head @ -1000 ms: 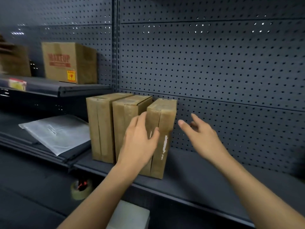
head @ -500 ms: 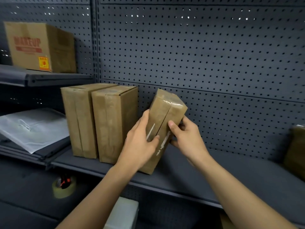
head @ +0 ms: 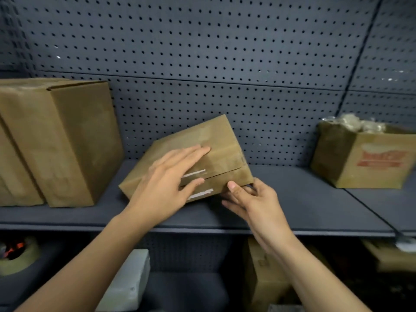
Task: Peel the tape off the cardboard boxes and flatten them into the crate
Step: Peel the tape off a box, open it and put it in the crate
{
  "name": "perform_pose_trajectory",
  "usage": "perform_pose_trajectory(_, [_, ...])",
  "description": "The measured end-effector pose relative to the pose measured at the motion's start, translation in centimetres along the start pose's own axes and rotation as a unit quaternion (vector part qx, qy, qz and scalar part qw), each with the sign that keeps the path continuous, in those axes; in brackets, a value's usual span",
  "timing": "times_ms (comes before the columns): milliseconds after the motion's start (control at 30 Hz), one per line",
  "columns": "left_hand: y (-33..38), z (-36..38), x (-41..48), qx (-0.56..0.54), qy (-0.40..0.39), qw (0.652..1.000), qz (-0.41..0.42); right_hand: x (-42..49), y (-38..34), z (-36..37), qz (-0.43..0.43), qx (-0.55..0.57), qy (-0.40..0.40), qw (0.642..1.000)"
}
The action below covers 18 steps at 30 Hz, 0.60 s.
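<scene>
Down low, nearest the camera, the lower shelf holds a roll of tan tape [head: 19, 258] at the left, a pale grey block [head: 128, 282] between the forearms and a brown carton [head: 262, 273] behind the right wrist; any print on that carton is too blurred to read. Above them runs the dark grey shelf [head: 304, 208].

The left hand [head: 165, 183] lies flat and spread on the upper face of the tilted cardboard box [head: 216, 143], fingers extended, thumb against the front face near the seam. The right hand [head: 254, 202] grips the box's lower right corner, thumb on the front face and fingers curled beneath. The box leans toward the left, its lower left corner on the shelf. Clear tape runs over its seam, and two white streaks on its front face carry nothing readable.

Just to the left stand two upright cardboard boxes [head: 60, 140], touching each other. Well apart at the right sits an open carton [head: 364, 163] with red printing, smeared beyond reading, and crumpled clear material [head: 353, 122] at its top. Behind everything stands a dark grey pegboard wall [head: 202, 41].
</scene>
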<state>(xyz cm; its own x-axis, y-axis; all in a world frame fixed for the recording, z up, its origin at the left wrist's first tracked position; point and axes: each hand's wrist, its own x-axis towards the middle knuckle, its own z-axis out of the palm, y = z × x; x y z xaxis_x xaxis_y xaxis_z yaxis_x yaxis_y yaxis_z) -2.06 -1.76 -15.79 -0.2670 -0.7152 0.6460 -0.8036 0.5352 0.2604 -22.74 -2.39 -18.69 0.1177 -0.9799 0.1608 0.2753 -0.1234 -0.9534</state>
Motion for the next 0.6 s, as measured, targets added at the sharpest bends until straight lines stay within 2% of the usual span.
perform_pose_trajectory(100, [-0.4, 0.7, 0.0, 0.023, -0.020, 0.999, 0.025, -0.6, -0.3, -2.0, 0.008, -0.029, 0.048, 0.998])
perform_pose_trajectory(167, [-0.6, 1.2, -0.3, 0.040, -0.039, 0.998, 0.042, -0.8, -0.1, -3.3, 0.006, -0.160, 0.054, 0.986])
perform_pose_trajectory(233, [-0.8, 1.6, -0.6, 0.059, -0.051, 0.995, 0.056, -1.1, 0.4, -4.3, -0.008, -0.327, 0.037, 0.944])
perform_pose_trajectory(300, [-1.0, 2.0, -1.1, 0.074, -0.051, 0.994, 0.067, -1.6, 0.8, -4.8, -0.027, -0.419, 0.024, 0.907])
perform_pose_trajectory(500, [-0.8, 2.3, -1.5, 0.068, -0.064, 0.991, 0.093, -2.0, 1.2, -5.5, -0.105, -0.511, 0.015, 0.853])
perform_pose_trajectory(600, [-0.8, 1.7, -1.5, 0.046, -0.073, 0.993, 0.085, -1.6, 0.9, -6.3, -0.108, -0.483, 0.010, 0.869])
